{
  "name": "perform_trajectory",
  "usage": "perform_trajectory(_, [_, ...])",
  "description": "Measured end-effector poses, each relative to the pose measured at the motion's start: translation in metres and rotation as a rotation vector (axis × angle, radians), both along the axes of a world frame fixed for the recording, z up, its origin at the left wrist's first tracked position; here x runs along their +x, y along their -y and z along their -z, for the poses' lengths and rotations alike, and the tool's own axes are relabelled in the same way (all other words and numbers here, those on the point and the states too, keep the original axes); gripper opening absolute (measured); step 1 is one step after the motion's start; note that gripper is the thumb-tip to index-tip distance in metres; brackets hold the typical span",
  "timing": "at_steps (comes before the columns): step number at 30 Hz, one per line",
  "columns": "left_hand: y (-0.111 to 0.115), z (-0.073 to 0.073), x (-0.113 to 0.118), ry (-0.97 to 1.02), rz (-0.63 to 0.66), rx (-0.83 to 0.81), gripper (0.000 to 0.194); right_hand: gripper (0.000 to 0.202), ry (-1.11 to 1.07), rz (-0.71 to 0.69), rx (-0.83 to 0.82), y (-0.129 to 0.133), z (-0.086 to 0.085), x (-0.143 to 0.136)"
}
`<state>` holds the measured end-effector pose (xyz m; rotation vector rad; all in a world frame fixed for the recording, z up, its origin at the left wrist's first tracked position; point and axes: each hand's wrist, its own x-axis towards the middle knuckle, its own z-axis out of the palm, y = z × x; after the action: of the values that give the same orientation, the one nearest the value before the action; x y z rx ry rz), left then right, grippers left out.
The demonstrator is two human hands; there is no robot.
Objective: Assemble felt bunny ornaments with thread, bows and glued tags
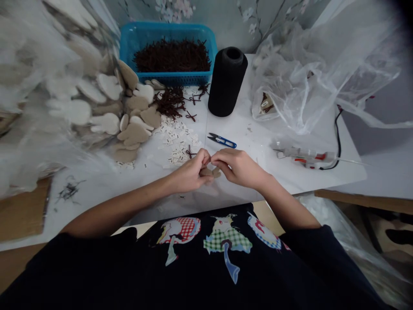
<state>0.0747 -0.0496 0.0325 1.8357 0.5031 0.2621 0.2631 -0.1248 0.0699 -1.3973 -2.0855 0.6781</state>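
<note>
My left hand (192,172) is closed on a small beige fabric piece (215,173), which shows below the fingers. Opposite it, my right hand (238,167) is pinched, its fingertips almost meeting the left ones; whatever lies between them is too small to see. Just beyond the hands lie blue-handled thread snips (222,140), apart from both. Beside my left hand is a brown cord bow (189,152), near a spread of small white printed labels (180,144). More brown bows (171,102) are heaped behind the labels.
Beige and white rabbit-shaped pieces (134,133) spill from a clear bag at left. A blue basket (167,77) of brown bows stands at the back, beside a black thread cone (227,82). At right are a glue gun (306,156) and a plastic bag (290,94).
</note>
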Motion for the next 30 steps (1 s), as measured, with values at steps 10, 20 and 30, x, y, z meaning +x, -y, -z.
perform_trajectory(10, [-0.003, -0.006, -0.011, 0.198, -0.030, 0.034, 0.041, 0.019, -0.141, -0.066, -0.093, -0.021, 0.039, 0.001])
perform_trajectory(20, [-0.012, 0.001, -0.003, 0.372, -0.287, -0.237, 0.054, 0.022, -0.368, 0.192, -0.070, 0.018, 0.041, -0.010])
perform_trajectory(30, [0.003, 0.017, -0.002, 0.237, -0.255, 0.605, 0.032, 0.024, -1.114, 0.386, -0.462, 0.009, 0.059, -0.034])
